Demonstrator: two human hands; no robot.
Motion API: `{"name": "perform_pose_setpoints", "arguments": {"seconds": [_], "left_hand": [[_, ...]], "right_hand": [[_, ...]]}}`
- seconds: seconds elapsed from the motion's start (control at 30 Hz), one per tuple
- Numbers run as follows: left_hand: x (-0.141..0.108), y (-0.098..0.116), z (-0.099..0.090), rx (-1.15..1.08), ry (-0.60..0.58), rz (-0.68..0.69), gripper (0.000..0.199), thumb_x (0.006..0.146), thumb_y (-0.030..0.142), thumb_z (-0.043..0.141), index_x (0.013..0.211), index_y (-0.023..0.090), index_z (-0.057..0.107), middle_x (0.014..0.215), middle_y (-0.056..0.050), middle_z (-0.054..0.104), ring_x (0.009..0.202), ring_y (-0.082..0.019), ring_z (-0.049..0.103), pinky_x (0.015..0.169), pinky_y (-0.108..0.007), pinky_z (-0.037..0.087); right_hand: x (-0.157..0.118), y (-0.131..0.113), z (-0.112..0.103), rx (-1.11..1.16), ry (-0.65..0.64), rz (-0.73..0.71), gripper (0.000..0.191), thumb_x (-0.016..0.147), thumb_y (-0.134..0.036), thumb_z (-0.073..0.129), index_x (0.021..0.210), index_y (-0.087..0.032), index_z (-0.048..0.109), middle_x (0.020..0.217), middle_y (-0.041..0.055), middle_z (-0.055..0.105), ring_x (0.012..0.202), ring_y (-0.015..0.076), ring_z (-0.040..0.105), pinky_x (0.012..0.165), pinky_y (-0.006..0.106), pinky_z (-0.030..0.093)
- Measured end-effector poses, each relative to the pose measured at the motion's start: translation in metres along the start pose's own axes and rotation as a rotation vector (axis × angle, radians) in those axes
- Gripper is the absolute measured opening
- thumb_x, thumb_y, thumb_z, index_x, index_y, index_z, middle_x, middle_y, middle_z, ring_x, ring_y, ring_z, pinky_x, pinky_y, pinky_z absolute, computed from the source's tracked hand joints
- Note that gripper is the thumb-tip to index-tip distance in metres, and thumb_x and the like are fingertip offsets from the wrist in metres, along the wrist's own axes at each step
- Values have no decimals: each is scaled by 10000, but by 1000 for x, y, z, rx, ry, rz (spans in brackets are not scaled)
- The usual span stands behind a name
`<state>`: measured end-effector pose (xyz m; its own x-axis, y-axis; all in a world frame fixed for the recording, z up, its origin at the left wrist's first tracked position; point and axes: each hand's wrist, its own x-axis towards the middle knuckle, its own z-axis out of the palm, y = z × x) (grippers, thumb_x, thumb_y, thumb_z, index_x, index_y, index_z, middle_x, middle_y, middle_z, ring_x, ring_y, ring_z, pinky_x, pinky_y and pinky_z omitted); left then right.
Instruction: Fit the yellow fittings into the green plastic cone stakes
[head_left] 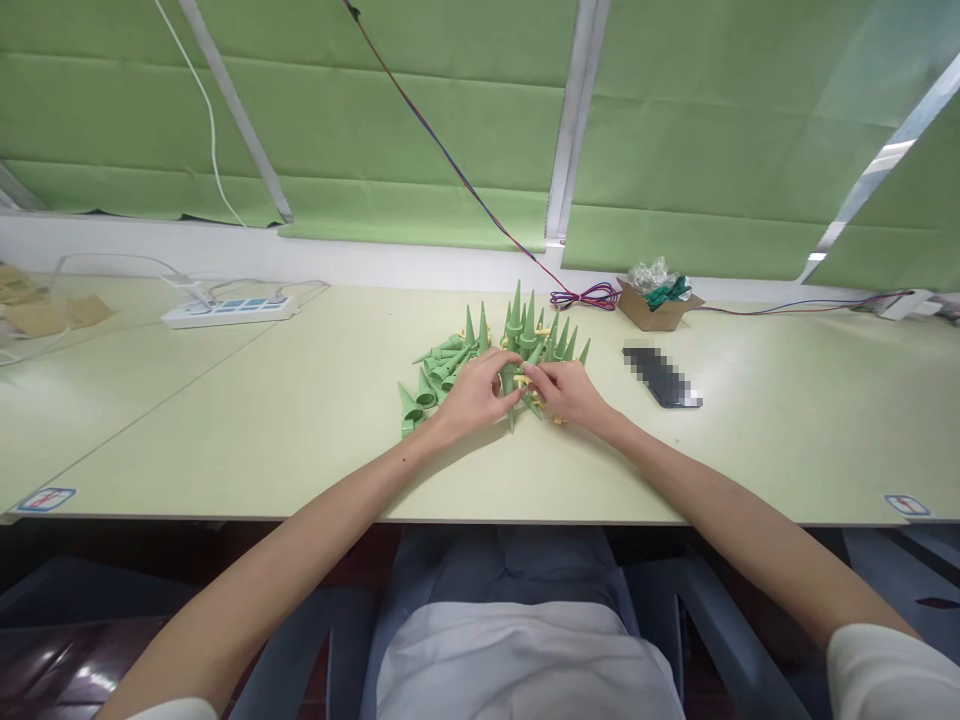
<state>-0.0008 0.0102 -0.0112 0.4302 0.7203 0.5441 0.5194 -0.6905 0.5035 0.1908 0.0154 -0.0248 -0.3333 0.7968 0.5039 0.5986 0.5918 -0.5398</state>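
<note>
At the table [315,430], head view: my left hand [474,390] grasps a green spike [509,382]; my right hand [574,390] pinches a small yellow part [522,381] against it. Heaped spikes [445,364] lie beside my left hand; upright spikes [528,322] stand beyond. Step, I judge: working both pieces together. Calls for steady left hold, precise right fingertips.

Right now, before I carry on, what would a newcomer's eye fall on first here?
Most likely the cluster of green spikes mid-table, where the left hand and right hand come together at a small yellow part. Next, perhaps, the dark phone, partly pixelated, lying right of the hands, and behind it the small cardboard box with crumpled clear and green wrapping.
</note>
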Motion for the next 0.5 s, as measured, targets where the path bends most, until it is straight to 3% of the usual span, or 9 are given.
{"name": "perform_pose_setpoints", "arguments": {"seconds": [0.23,0.33,0.5], "left_hand": [[1,-2,-1,10,21,-39,302,827,254,618,1120,181,617,1028,-50,640,623,-121,536,652,-304,479],[1,-2,-1,14,20,-55,298,825,263,617,1113,186,616,1025,-49,638,623,-125,539,654,-306,480],[1,-3,0,9,10,-31,300,811,240,620,1106,184,617,1029,-47,644,617,-120,538,648,-298,477]], "right_hand": [[-1,-7,-4,89,26,6,204,929,-388,568,944,-187,602,739,14,667,559,126,550,607,261,416],[-2,-5,-3,113,9,-14,163,917,-350,573,936,-188,587,812,39,688,604,139,585,621,267,436],[-2,-3,-1,115,-2,-16,174,935,-332,534,845,-188,574,695,13,652,587,136,555,609,262,410]]}}
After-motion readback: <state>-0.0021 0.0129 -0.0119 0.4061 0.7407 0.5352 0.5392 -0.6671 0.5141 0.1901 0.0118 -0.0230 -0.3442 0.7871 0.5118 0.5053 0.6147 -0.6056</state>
